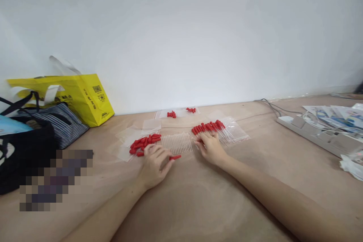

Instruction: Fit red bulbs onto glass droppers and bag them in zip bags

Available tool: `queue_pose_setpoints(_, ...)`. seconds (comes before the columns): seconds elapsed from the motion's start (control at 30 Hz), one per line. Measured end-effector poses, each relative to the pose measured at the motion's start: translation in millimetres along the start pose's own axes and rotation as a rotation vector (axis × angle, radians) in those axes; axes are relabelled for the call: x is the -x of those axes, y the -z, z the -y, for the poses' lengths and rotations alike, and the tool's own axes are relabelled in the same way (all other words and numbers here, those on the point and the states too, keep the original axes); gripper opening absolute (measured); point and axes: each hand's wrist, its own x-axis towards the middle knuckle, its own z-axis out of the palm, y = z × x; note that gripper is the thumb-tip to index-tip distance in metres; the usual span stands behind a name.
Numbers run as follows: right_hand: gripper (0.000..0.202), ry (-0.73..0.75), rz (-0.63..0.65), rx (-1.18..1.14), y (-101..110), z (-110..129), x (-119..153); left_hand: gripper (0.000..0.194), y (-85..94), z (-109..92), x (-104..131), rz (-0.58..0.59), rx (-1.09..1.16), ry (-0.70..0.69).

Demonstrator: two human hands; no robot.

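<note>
My left hand (155,166) is closed, with a small red piece (176,157) sticking out at its fingertips. Just behind it, a pile of red pieces (143,143) lies on clear plastic. Between my hands a row of thin clear sticks (177,143) is spread side by side. My right hand (209,146) bends its fingers down at a row of red-tipped sticks (208,126) on a clear plastic bag (239,134). Whether its fingers pinch one of them is too small to tell.
Further back lie two small red clusters (171,114) on plastic. At the left stand a yellow bag (96,102), a striped bag (69,121) and a black bag (28,155). A white power strip (309,134) with cables and printed packets (337,117) lie on the right.
</note>
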Motion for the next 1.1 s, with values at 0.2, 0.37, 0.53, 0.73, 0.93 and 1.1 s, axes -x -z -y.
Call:
queue_pose_setpoints(0.2,0.024,0.224,0.032,-0.094,5,-9,34,0.015,2.9,-17,1,0.108,0.083,-0.004)
queue_pose_setpoints(0.37,0.02,0.289,0.049,-0.097,0,2,35,0.014,-5.1,-17,-1,0.119,0.084,-0.038)
queue_pose_setpoints(0.53,0.018,0.289,0.028,-0.139,-5,10,36,0.014,-13.1,-21,-2,0.091,0.101,0.047)
queue_pose_setpoints(0.73,0.02,0.281,0.013,-0.139,-3,12,36,0.013,-16.6,-21,-2,0.078,0.122,0.075)
queue_pose_setpoints(0.93,0.021,0.307,0.007,-0.131,-5,13,35,0.012,-16.4,-22,-4,0.085,0.166,0.089)
queue_pose_setpoints(1.1,0.021,0.352,-0.009,-0.143,-8,12,34,0.014,-18.8,-23,-4,0.111,0.197,0.089)
